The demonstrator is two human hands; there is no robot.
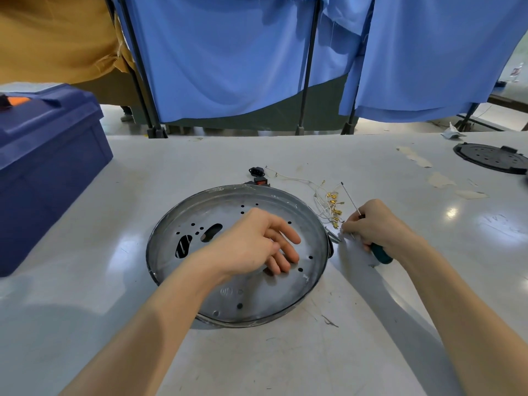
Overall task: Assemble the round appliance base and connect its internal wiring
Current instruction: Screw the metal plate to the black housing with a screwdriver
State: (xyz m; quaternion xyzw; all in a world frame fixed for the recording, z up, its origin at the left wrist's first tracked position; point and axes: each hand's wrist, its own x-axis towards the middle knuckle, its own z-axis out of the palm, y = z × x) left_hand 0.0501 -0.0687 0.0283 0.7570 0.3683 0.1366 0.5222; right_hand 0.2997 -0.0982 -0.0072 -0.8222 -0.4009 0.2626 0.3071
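— So where does the round metal base sit?
— Flat on the white table, in the middle, hollow side up, its floor punched with holes and two oval slots.
— And the hands?
— The left hand hangs over the base's floor with fingers loosely spread and nothing in it; whether it touches the metal I cannot tell. The right hand is curled round a screwdriver, teal handle toward the near side, thin shaft pointing far, just beside the base's right rim.
— How would the base handle?
— I'd judge it thin pressed sheet: light, stiff, slick, with a raised rim whose edge may be sharp. Take it by the rim on opposite sides, or press the floor flat to stop it sliding on the glossy top.
— The wiring?
— A wire harness of thin white leads with brass terminals lies just far of the right hand; limp, tangle-prone, so I'd lift each lead by its terminal. A black power socket and a red rocker switch rest just beyond the far rim.
— And the room?
— The table is scuffed, with torn tape patches at the far right near a black perforated disc. A blue crate stands at the left; blue curtains close off the far side
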